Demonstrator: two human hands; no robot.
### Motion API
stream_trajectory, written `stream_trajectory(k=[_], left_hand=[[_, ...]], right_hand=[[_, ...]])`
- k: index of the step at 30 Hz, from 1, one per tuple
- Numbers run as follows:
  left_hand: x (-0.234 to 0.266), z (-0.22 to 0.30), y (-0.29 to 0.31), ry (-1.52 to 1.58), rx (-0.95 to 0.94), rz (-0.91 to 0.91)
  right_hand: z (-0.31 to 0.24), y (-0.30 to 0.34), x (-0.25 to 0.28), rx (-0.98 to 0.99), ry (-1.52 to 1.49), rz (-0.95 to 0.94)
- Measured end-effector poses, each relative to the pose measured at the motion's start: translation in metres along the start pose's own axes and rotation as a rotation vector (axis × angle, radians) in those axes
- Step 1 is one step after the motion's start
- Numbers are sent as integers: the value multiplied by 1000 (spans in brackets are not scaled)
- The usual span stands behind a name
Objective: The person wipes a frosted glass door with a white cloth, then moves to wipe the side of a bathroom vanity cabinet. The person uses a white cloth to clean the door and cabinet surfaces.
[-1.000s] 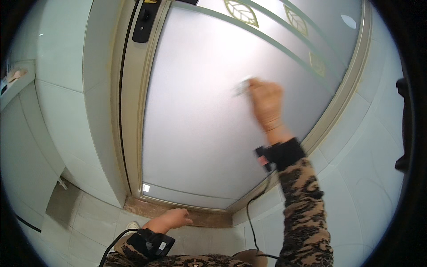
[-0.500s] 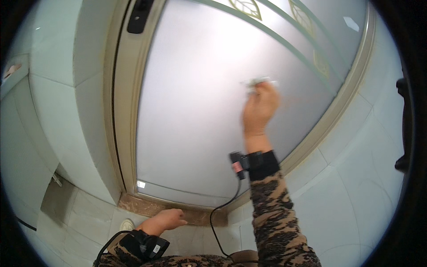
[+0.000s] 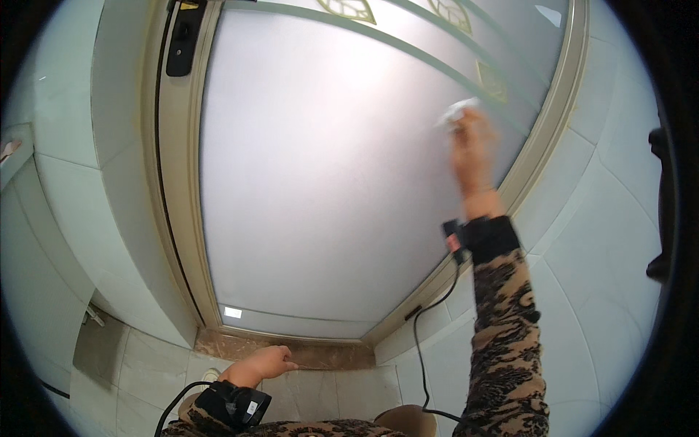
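With my right hand (image 3: 473, 148), blurred by motion, I pinch a crumpled white wipe (image 3: 456, 112) against the frosted glass door panel (image 3: 313, 182). It lies toward the panel's upper right, below a pale green stripe. My left hand (image 3: 261, 364) hangs low in front of the door sill (image 3: 313, 355). Its fingers are loosely bent and partly stretched out, and nothing shows in them.
A metal frame (image 3: 180, 146) borders the glass, with a black lock plate (image 3: 182, 44) at upper left. Tiled walls (image 3: 582, 240) stand on both sides. A black cable (image 3: 416, 349) hangs from the device on my right wrist.
My right hand has moved up and to the right across the glass with the wipe. The view has shifted slightly; my left hand stays low, almost unmoved.
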State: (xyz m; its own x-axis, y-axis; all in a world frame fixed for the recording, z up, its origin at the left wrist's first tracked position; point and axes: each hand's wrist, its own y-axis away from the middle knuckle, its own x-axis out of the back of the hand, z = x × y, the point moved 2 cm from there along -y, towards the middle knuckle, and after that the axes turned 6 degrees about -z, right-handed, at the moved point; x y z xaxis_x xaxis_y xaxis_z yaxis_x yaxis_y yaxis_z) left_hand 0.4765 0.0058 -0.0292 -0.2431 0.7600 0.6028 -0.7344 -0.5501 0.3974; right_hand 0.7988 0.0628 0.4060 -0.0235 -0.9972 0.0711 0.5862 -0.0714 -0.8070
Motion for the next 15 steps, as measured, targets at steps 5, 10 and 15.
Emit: stream_trajectory(k=[5,10,15], left_hand=[[4,10,5,11,-32,-1],[-1,9,0,24,-37,18],[-8,3,-13,-2,1,-13]], right_hand=[[39,-13,11,-533,5,153],[-103,27,-25,-244,-38,235],[-185,85,-37,-185,-440,-352]])
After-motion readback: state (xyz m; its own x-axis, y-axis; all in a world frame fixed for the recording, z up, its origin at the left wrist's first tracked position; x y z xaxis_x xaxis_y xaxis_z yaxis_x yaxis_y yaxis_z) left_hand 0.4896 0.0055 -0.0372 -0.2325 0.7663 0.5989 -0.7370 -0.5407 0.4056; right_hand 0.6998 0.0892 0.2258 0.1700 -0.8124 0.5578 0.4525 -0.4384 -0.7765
